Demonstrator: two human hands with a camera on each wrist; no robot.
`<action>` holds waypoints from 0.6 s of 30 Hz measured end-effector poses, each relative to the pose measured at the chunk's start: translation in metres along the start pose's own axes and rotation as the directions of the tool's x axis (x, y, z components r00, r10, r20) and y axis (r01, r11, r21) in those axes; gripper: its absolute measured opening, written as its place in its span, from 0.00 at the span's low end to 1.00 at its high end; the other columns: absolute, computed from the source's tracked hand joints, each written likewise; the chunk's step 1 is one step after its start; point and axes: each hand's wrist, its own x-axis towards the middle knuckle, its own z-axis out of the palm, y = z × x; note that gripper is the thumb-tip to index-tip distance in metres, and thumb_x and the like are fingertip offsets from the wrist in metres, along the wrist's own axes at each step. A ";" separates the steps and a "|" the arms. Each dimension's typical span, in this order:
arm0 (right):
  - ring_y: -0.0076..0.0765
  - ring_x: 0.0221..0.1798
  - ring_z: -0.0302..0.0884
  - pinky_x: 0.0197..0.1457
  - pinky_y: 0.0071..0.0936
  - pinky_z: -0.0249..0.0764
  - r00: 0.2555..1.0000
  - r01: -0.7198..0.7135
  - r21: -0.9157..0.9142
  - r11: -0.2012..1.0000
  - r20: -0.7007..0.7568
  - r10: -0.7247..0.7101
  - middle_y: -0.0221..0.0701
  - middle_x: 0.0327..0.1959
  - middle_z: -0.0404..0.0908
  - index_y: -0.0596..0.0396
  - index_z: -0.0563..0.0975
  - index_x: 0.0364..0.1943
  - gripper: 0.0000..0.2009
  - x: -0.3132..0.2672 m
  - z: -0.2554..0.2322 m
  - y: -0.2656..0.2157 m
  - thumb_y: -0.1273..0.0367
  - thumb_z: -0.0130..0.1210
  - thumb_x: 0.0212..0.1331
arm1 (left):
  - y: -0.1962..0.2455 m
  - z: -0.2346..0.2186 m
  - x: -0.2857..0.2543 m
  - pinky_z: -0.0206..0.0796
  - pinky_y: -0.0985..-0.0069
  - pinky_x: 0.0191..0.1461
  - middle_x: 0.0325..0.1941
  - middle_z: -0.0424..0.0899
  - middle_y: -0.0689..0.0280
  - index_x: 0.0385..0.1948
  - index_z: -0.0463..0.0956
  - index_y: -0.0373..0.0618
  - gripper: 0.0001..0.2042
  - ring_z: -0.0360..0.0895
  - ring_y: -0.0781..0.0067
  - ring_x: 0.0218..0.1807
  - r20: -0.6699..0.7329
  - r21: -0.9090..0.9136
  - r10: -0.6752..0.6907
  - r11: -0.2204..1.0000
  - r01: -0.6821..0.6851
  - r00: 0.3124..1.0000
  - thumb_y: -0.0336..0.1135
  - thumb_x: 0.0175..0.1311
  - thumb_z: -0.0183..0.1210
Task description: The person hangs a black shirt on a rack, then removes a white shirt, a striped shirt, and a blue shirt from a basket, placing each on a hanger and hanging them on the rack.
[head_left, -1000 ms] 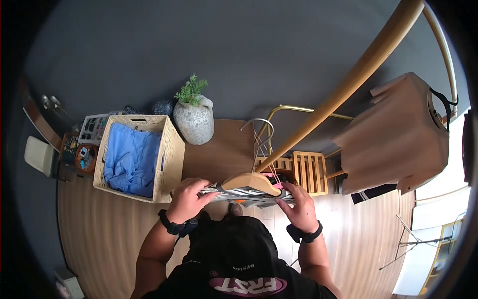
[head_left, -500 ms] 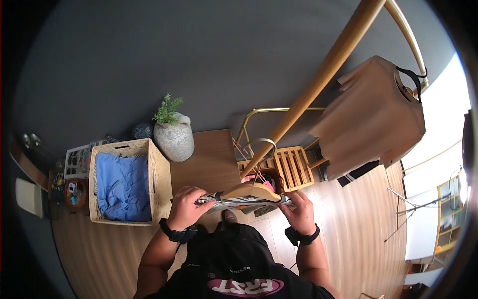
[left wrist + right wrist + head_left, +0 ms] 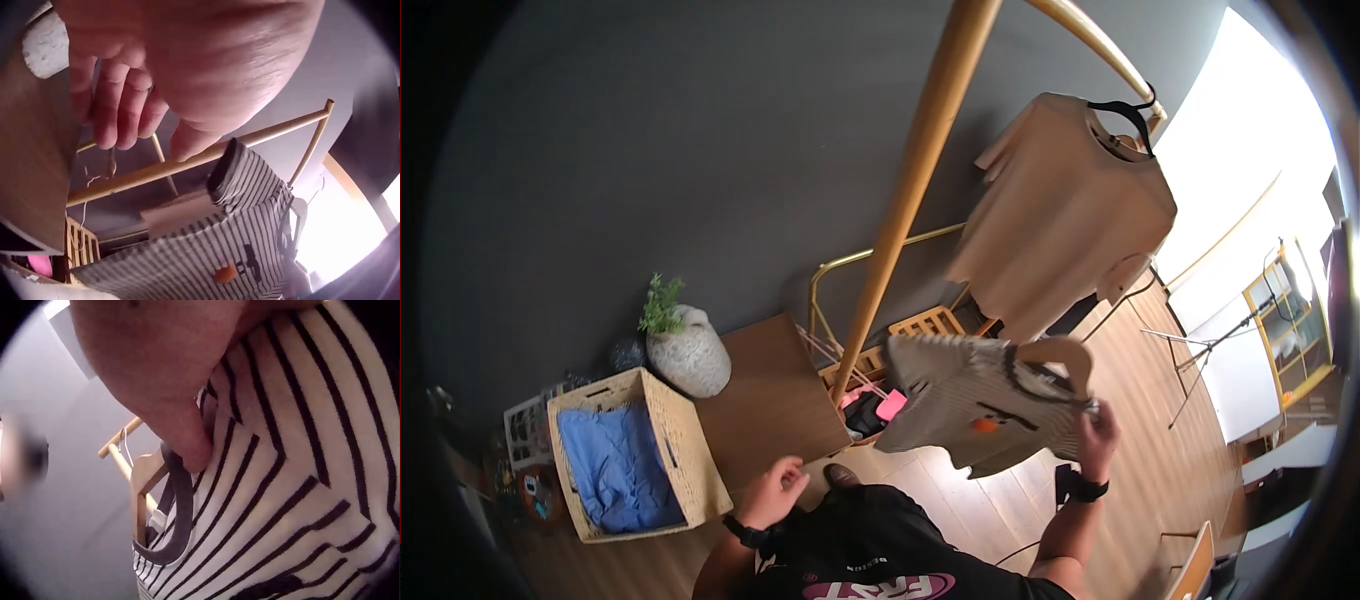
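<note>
Striped shirt (image 3: 950, 400), with the wooden hanger (image 3: 1068, 358) in its neck, is in the air, nearer than the beige shirt (image 3: 1070, 200). At right, the right hand (image 3: 1099, 440) has its fingers clamped on the cloth beside the collar. The left hand (image 3: 773, 494) touches nothing, its fingers loosely bent, thumb apart.

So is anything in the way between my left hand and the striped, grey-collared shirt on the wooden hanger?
Nothing visible stands between your left hand and the striped shirt. A brown shoe shows beyond the gap, and your right hand grips the shirt's far side.
</note>
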 end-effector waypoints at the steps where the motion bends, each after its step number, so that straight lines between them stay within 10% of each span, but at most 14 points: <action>1: 0.20 0.32 0.74 0.37 0.24 0.73 0.998 0.000 -0.111 0.994 -0.063 -0.007 0.27 0.28 0.80 0.61 0.81 0.43 0.09 0.009 -0.011 -0.007 0.73 0.63 0.60 | -0.009 0.006 -0.002 0.76 0.69 0.47 0.40 0.88 0.61 0.51 0.77 0.40 0.16 0.85 0.67 0.42 0.082 -0.009 -0.005 1.000 0.006 0.997 0.41 0.69 0.63; 7: 0.32 0.29 0.78 0.36 0.32 0.73 0.938 0.022 -0.368 0.930 -0.314 -0.146 0.40 0.26 0.80 0.57 0.81 0.41 0.12 0.091 -0.029 -0.051 0.62 0.64 0.64 | -0.036 0.028 -0.006 0.77 0.69 0.50 0.41 0.88 0.59 0.50 0.80 0.39 0.16 0.86 0.65 0.44 0.271 -0.076 -0.047 0.995 0.070 0.961 0.41 0.69 0.63; 12: 0.55 0.35 0.82 0.36 0.42 0.73 0.890 0.079 -0.461 0.884 -0.367 -0.270 0.44 0.29 0.83 0.53 0.81 0.39 0.18 0.182 -0.024 -0.087 0.51 0.61 0.64 | -0.019 0.016 -0.010 0.77 0.69 0.51 0.43 0.89 0.58 0.50 0.80 0.40 0.17 0.87 0.64 0.46 0.167 0.002 -0.129 0.991 0.130 0.978 0.43 0.68 0.63; 18: 0.58 0.50 0.83 0.49 0.49 0.77 0.916 -0.089 -0.569 0.817 -0.369 -0.157 0.43 0.44 0.86 0.48 0.84 0.44 0.20 0.276 0.007 -0.156 0.48 0.57 0.63 | -0.032 0.021 -0.024 0.78 0.70 0.50 0.43 0.89 0.59 0.50 0.81 0.40 0.17 0.87 0.64 0.44 0.117 -0.008 -0.144 0.989 0.146 0.983 0.43 0.68 0.63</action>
